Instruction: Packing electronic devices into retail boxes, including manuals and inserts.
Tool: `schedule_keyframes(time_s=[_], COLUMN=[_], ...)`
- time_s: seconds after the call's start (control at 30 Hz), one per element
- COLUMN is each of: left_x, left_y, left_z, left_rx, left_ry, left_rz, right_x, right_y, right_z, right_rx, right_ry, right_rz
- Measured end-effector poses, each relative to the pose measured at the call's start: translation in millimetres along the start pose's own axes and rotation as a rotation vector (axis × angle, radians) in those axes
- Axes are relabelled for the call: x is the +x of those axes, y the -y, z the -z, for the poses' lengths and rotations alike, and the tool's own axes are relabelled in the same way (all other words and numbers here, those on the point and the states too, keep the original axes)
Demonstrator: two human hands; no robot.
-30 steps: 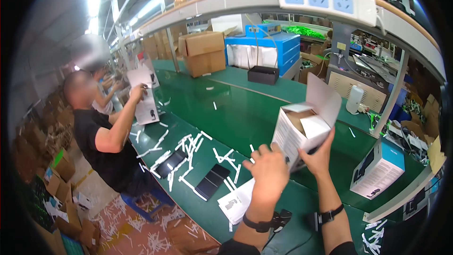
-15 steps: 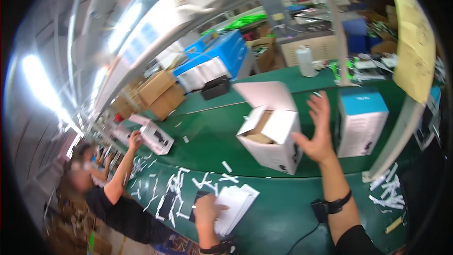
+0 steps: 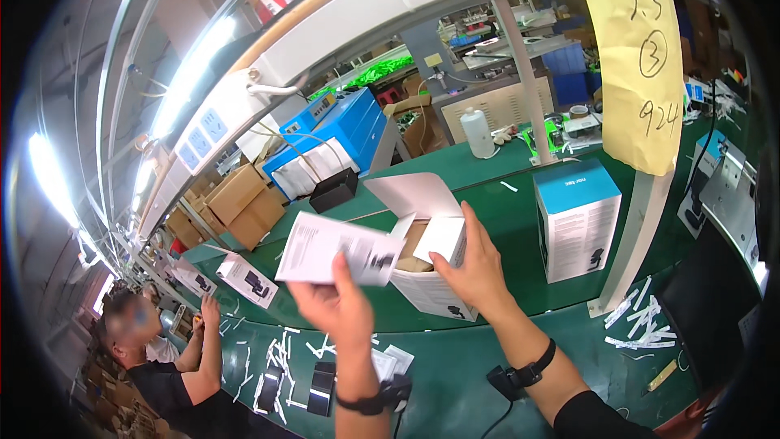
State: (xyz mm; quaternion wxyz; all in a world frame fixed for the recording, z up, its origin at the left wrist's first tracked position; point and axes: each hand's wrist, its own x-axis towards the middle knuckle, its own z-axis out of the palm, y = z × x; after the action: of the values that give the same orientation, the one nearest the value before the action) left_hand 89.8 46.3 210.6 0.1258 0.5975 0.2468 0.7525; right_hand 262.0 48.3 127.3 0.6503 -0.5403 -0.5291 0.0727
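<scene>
My left hand (image 3: 341, 313) holds up a white printed booklet (image 3: 329, 246), thumb on its face, in front of the open box. The booklet is slightly blurred. A white carton (image 3: 431, 297) stands with its lid raised, and brown cardboard shows inside. My right hand (image 3: 479, 276) grips the carton's right side, thumb at the near edge and fingers behind. Below my left hand, partly covered by its wrist, lies a stack of white booklets (image 3: 396, 360). Each wrist wears a black strap with a small device.
A closed carton with a blue top (image 3: 578, 183) stands right, beside a metal post (image 3: 634, 232). White paper strips (image 3: 646, 325) and dark flat packets (image 3: 322, 386) lie on the green bench. At left, a co-worker (image 3: 183, 382) works near other cartons (image 3: 248, 281). A plastic bottle (image 3: 478, 134) stands behind.
My left hand has lifted a booklet off the stack to the open carton. My right hand has closed onto the carton's side. The view has shifted, and the co-worker's hand has left the carton.
</scene>
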Motion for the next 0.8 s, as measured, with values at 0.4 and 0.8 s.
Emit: schedule_keyframes(time_s=[0.4,0.8], left_x=[-12,-6], left_y=[79,99], left_z=[-44,-56], left_rx=[0.531,0.601], left_ry=[0.231,0.347], left_rz=[-0.449,-0.073], right_x=[6,12], right_y=[4,12], right_z=[15,1], right_rx=[-0.313,-0.326], right_ry=[0.12,0.087], right_rz=[0.125,0.069])
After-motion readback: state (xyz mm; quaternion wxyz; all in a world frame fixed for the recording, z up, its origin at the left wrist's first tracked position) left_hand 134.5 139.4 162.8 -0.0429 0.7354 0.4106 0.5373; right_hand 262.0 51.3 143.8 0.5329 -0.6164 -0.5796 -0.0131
